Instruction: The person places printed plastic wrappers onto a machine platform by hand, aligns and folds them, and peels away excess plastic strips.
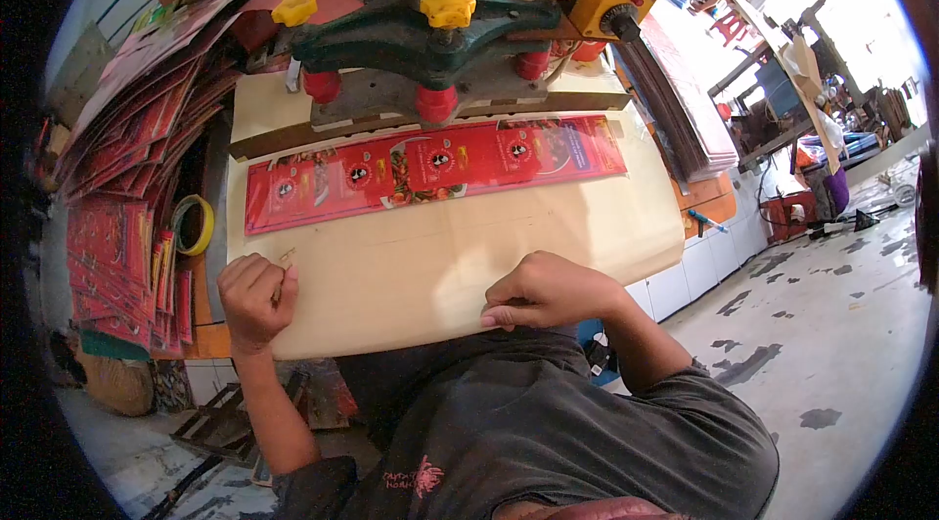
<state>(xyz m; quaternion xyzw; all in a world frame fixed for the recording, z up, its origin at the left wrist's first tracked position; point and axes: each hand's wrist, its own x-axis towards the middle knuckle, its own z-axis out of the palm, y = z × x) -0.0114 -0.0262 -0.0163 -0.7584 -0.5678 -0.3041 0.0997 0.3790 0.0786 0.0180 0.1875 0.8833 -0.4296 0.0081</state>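
Note:
My left hand (pixel 256 297) is curled into a fist at the left front corner of a pale cream board (pixel 391 275). At the board's front edge rests my right hand (pixel 536 293), fingers bent under and thumb along them, with no object showing in it. Beyond both hands, a long red printed sheet (pixel 372 178) with food pictures lies flat on the board, apart from my fingers. Over its far side stands a dark green press head (pixel 440 45) with yellow knobs and red feet.
Stacked red printed sheets (pixel 112 246) lean at the left, beside a yellow tape roll (pixel 194 225). A yellow control box (pixel 608 1) is mounted on the press's right. More stacked sheets (pixel 680 99) and a blue pen (pixel 706 221) lie to the right.

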